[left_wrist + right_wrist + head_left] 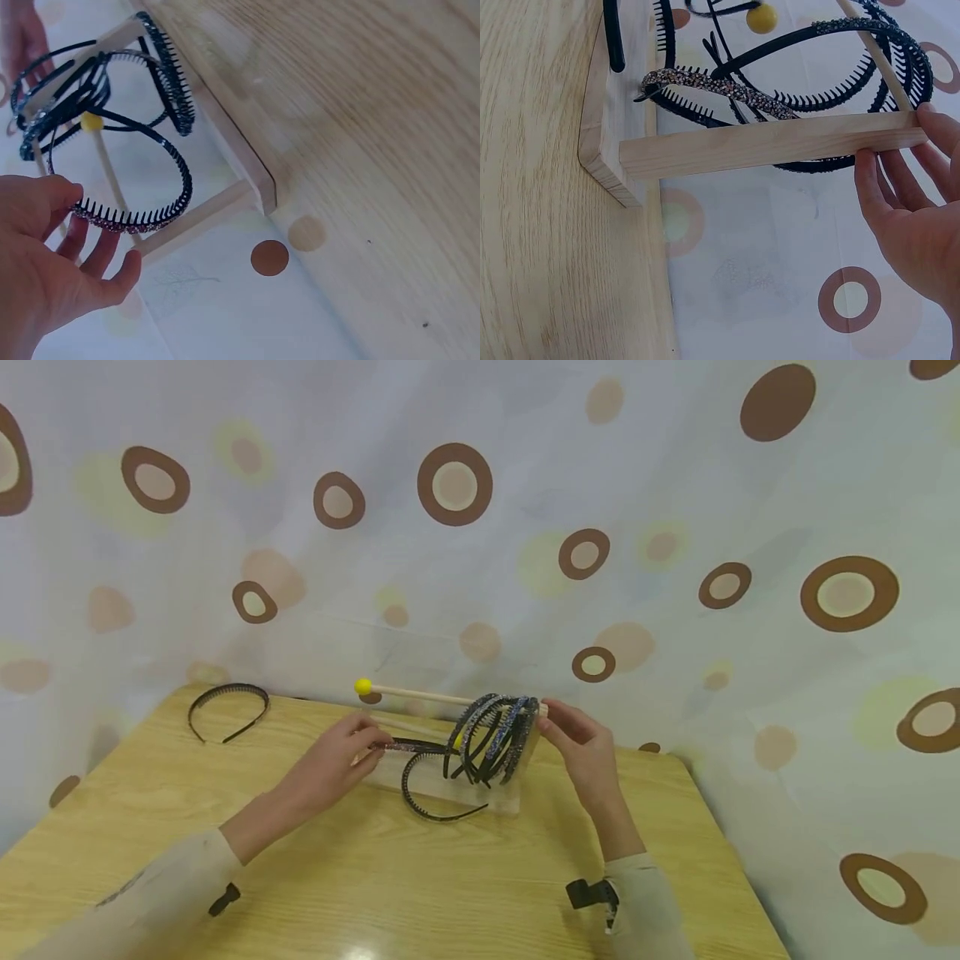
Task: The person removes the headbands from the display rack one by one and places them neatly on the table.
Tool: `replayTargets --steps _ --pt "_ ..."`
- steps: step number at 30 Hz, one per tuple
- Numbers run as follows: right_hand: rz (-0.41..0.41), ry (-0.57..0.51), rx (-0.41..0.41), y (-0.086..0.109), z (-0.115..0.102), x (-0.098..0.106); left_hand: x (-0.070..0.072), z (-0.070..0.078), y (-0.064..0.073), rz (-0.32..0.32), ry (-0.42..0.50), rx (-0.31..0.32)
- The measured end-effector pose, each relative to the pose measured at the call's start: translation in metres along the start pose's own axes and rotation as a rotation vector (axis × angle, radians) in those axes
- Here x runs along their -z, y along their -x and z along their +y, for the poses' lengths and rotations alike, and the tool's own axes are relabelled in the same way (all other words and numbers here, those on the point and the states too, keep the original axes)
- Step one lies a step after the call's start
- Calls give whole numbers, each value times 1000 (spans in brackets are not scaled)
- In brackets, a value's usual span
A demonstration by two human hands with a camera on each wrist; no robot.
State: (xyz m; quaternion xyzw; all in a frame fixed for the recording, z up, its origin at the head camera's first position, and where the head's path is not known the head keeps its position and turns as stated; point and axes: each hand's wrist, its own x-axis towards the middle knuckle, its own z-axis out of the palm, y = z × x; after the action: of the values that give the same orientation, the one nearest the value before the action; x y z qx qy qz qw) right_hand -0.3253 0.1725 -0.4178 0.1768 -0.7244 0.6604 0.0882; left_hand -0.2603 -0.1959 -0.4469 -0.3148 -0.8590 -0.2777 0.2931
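Observation:
A wooden headband stand (502, 802) with yellow-tipped rods stands at the table's back. My left hand (341, 756) pinches a black toothed headband (166, 216) with a glittery outer face, near the stand's left side. At the other end, my right hand (588, 756) holds the top of the upright wooden post (727, 146) between thumb and fingers. Several glittery headbands (513, 739) hang bunched on the upper rod (420, 695) beside that post. Another black toothed headband (407, 789) lies in front, over the stand's base. The right hand's far fingers are partly hidden in the head view.
A lone black headband (228, 687) rests at the back left of the wooden table (360, 885). Behind the table hangs a pale sheet (480, 568) patterned with brown circles. Black straps (592, 893) are on the wrists.

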Motion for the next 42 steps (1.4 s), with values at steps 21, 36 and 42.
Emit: replayTargets --steps 21,36,42 --pt "11 5 16 1 -1 1 44 9 20 57 326 270" --pt "10 2 26 3 1 0 50 20 19 -39 872 590" --pt "3 10 32 1 1 0 60 24 16 -111 958 562"
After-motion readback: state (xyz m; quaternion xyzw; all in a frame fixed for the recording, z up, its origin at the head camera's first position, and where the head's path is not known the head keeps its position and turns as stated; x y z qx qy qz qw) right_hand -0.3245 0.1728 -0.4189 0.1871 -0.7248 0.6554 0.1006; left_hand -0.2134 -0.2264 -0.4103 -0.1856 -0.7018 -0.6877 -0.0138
